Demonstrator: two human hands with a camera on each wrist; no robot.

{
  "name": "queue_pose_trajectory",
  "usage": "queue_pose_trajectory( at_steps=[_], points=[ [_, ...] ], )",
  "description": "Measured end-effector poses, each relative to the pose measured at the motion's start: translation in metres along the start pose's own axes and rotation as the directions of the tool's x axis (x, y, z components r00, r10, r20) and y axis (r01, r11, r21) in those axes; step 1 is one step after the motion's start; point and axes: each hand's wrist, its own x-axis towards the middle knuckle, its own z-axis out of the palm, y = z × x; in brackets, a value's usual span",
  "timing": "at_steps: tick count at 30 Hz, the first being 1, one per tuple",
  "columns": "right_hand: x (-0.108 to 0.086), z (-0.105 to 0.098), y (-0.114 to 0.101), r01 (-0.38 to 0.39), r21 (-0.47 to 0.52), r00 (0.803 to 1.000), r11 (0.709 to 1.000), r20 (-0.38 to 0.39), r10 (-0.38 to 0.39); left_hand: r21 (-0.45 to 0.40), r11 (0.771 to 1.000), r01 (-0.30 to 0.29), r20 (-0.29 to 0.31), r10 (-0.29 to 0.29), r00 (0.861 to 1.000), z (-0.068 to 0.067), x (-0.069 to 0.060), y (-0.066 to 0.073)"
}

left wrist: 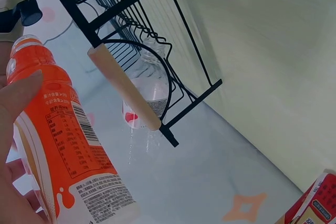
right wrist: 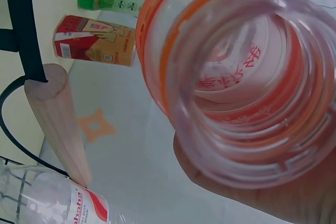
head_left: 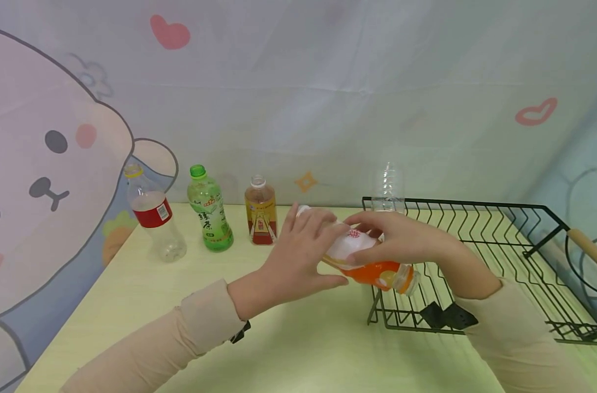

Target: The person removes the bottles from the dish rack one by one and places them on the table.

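Note:
An orange-and-white plastic drink bottle [head_left: 347, 250] is held tilted above the table, its neck pointing right and downward. My right hand [head_left: 403, 237] grips its side, thumb on the near face. Fingers of my left hand [head_left: 303, 254] lie across the bottle toward its base, while the thumb stands apart from it. The left wrist view shows the bottle's printed back [left wrist: 79, 150], with a thumb pressed near the neck. In the right wrist view, the uncapped mouth [right wrist: 241, 93] faces the camera, and no drink is visible inside.
A black wire rack [head_left: 455, 203] with a wooden handle [head_left: 590, 251] occupies the right, with a clear bottle [head_left: 389, 188] at its far left corner. Along the back left stand a red-labelled bottle [head_left: 155, 210], a green tea bottle [head_left: 211, 210] and a yellow-red-labelled bottle [head_left: 261, 213]. Behind hangs a printed cloth [head_left: 278, 109].

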Motion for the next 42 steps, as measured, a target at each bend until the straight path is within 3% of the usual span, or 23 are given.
queue_pose_trajectory(
  at_steps=[9, 28, 42],
  points=[
    [0.003, 0.004, 0.000, -0.008, 0.014, 1.000, 1.000, 0.020, 0.008, 0.050, 0.999, 0.014, 0.022, -0.015, 1.000, 0.005, -0.003, 0.000],
    [0.005, 0.009, 0.003, -0.034, 0.059, 0.999, 0.998, 0.043, 0.032, 0.143, 0.990, -0.004, -0.040, 0.010, 0.999, 0.018, -0.006, 0.000],
    [0.003, 0.002, 0.007, -0.006, 0.020, 0.999, 1.000, -0.044, 0.006, 0.172, 0.985, 0.012, -0.130, 0.010, 0.991, 0.026, -0.003, -0.005]
  ],
)
